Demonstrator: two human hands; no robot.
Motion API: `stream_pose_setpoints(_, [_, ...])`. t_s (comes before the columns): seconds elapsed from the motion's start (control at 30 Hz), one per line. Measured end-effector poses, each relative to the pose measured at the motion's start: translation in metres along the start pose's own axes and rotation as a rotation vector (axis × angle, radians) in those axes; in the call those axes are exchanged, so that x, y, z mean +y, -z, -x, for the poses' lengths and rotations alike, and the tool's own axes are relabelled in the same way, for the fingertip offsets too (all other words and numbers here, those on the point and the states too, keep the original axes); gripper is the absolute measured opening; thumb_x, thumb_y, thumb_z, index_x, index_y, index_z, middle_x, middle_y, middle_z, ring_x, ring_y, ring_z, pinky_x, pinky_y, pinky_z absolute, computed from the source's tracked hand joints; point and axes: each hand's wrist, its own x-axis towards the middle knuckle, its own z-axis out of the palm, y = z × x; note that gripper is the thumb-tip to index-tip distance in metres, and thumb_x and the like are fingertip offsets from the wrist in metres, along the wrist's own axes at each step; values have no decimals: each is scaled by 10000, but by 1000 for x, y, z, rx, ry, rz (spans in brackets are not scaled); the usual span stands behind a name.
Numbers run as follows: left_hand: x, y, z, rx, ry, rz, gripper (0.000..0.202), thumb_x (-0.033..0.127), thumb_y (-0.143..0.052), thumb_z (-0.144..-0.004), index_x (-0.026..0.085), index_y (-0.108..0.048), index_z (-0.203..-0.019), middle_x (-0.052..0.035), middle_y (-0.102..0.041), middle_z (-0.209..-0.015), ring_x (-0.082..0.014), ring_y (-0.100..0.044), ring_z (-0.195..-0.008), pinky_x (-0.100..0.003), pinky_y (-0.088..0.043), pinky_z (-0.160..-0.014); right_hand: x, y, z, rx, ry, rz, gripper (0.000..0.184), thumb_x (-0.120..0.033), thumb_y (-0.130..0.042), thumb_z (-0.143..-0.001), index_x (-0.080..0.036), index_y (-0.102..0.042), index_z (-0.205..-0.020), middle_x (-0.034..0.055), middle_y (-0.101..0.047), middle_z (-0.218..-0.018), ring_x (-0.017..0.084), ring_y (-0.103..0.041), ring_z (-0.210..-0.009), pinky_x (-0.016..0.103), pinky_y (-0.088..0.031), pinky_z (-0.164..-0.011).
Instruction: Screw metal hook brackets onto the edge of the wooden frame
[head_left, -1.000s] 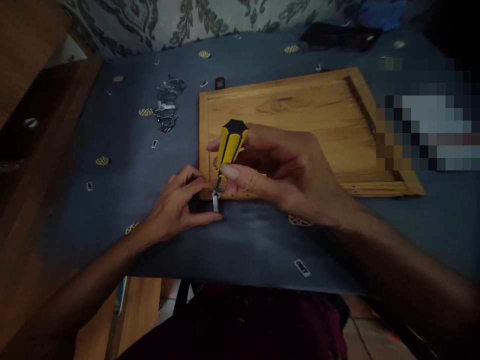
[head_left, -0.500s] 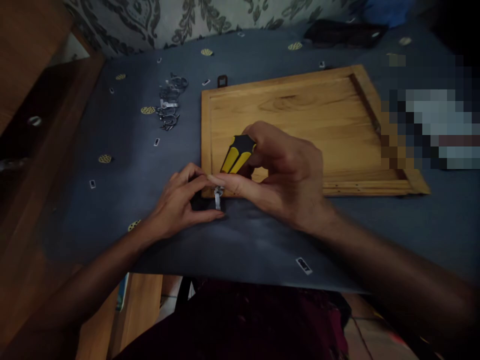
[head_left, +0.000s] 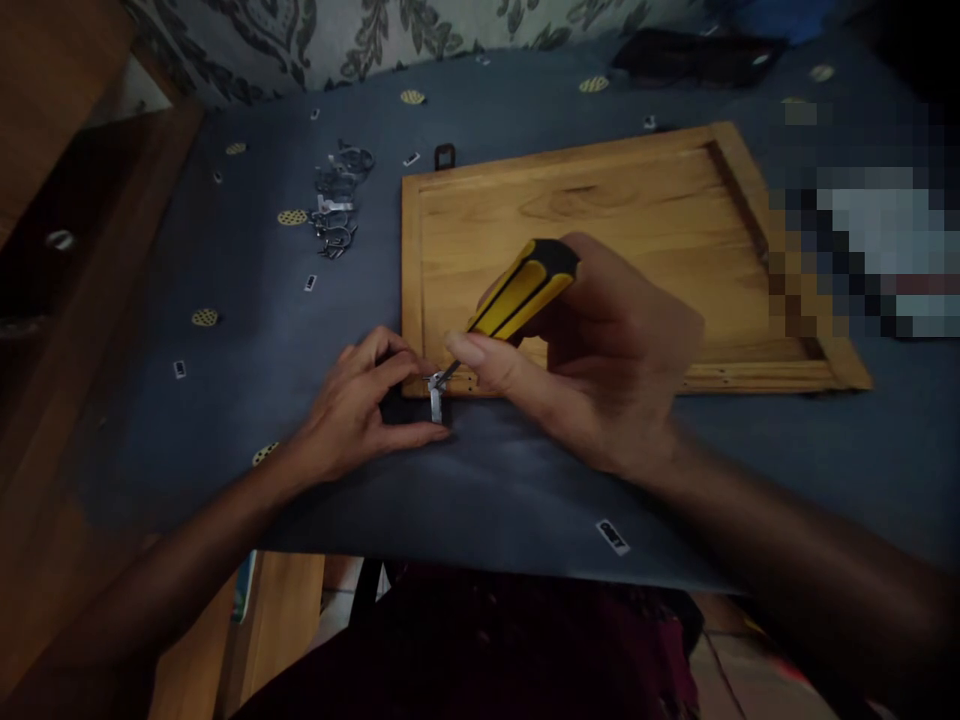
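A wooden framed panel (head_left: 600, 200) lies flat on a dark blue cloth. At its near left corner sits a small metal bracket (head_left: 436, 397). My left hand (head_left: 360, 405) pinches that bracket between thumb and fingers, holding it against the corner. My right hand (head_left: 600, 350) grips a screwdriver (head_left: 521, 295) with a yellow and black handle. The tool is tilted to the right, and its tip rests at the top of the bracket.
A heap of metal brackets (head_left: 337, 205) lies on the cloth (head_left: 247, 330) at the back left. A black hook (head_left: 444, 157) sits just behind the panel. Dark items (head_left: 697, 55) lie at the far edge. Wooden furniture (head_left: 45, 200) stands at the left.
The screwdriver handle has swung from nearly upright to a low tilt toward the right, with my right hand shifting right. My left hand has stayed on the bracket.
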Motion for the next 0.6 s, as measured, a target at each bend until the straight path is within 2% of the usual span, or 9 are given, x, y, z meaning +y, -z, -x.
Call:
stream_pose_setpoints(0.23, [0,0,-1,19,-50,2,426,521,-832,-901,230,-729,-1194,-43,-645,-1080,-235,-616,-995,-378,-500,-840,5,-2,3,-6,26,33,389,-489,-861,-895,-268,-554,-802,-46,-576,-737,143,-586,-641,282,-519,-556])
stream_pose_setpoints(0.43, [0,0,-1,-4,-16,1,423,511,-849,-883,247,-737,-1193,-39,-649,-1078,-240,-608,-1001,-382,-500,-848,5,-1,3,1,84,165,351,-452,-829,-932,-265,-557,-813,-50,-601,-746,130,-598,-631,263,-538,-558])
stream_pose_setpoints(0.53, [1,0,-1,-14,5,-10,395,495,-852,-881,256,-739,-1174,-33,-661,-1078,-246,-623,-1018,-385,-504,-849,2,1,0,-71,115,192,297,-395,-821,-945,-254,-578,-848,-57,-636,-757,112,-631,-637,227,-539,-567])
stream_pose_setpoints(0.6, [3,1,-2,-23,19,-26,388,496,-861,-870,254,-736,-1147,-30,-673,-1070,-245,-636,-1010,-384,-511,-841,-1,2,-3,-164,67,113,264,-337,-817,-943,-241,-585,-861,-64,-633,-759,91,-629,-609,198,-510,-530])
